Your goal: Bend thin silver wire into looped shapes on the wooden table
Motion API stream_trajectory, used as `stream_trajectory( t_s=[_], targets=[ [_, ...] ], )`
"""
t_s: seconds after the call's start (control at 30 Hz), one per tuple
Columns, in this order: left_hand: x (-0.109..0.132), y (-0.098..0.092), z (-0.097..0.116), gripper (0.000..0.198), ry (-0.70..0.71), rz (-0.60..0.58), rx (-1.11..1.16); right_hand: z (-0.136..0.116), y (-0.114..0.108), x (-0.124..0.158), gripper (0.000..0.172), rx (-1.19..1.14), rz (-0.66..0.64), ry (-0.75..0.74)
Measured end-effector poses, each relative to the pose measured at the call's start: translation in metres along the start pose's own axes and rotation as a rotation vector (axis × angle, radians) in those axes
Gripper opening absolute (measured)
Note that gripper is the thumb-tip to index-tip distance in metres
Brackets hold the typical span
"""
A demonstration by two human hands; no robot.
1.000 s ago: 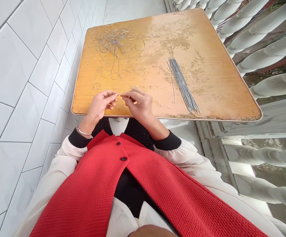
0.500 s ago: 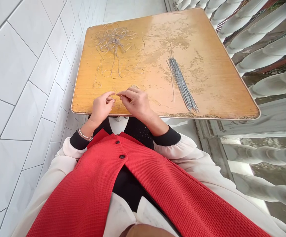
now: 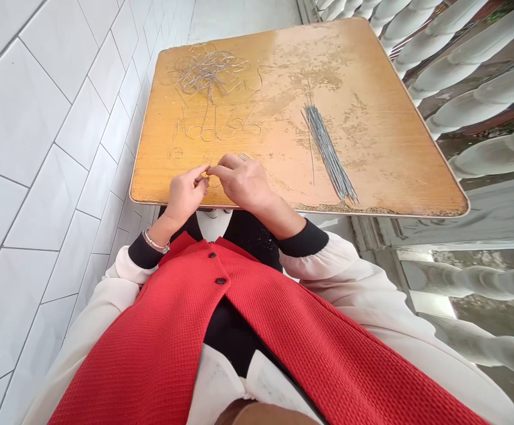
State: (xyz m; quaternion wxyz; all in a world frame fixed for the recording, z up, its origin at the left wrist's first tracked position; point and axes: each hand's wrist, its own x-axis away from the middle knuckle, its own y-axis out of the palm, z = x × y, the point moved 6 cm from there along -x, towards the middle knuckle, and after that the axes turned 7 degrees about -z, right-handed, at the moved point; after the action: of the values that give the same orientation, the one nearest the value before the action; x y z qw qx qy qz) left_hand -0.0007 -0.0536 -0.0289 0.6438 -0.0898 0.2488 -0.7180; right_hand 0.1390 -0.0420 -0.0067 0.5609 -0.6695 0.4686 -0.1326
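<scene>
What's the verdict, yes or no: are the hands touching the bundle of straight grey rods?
No, the bundle lies on the table to the right, apart from the left hand and right hand.

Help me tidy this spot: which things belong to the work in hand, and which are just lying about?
Likely part of the work:
thin wire held by the left hand and right hand
bent wires
wire tangle
grey rods
table

Just around, not lying loose:
bracelet
railing
tiled wall

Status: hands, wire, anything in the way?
Left hand and right hand meeting at fingertips. Thin wire there, exact grip unclear. Bent wires just beyond; grey rod bundle off right.
</scene>
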Motion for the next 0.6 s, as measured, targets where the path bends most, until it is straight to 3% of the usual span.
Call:
stream_trajectory(
  t_s=[0.3, 0.6],
  targets=[
    [0.0, -0.0008, -0.0059, 0.022, -0.054, 0.042, 0.088, 0.0078, 0.003, 0.0034, 0.025, -0.208, 0.148, 0.034],
    [0.0046, 0.0024, 0.0018, 0.02, -0.014, 0.065, 0.091, 0.0014, 0.0083, 0.0061, 0.029, -0.034, 0.255, 0.037]
  ],
)
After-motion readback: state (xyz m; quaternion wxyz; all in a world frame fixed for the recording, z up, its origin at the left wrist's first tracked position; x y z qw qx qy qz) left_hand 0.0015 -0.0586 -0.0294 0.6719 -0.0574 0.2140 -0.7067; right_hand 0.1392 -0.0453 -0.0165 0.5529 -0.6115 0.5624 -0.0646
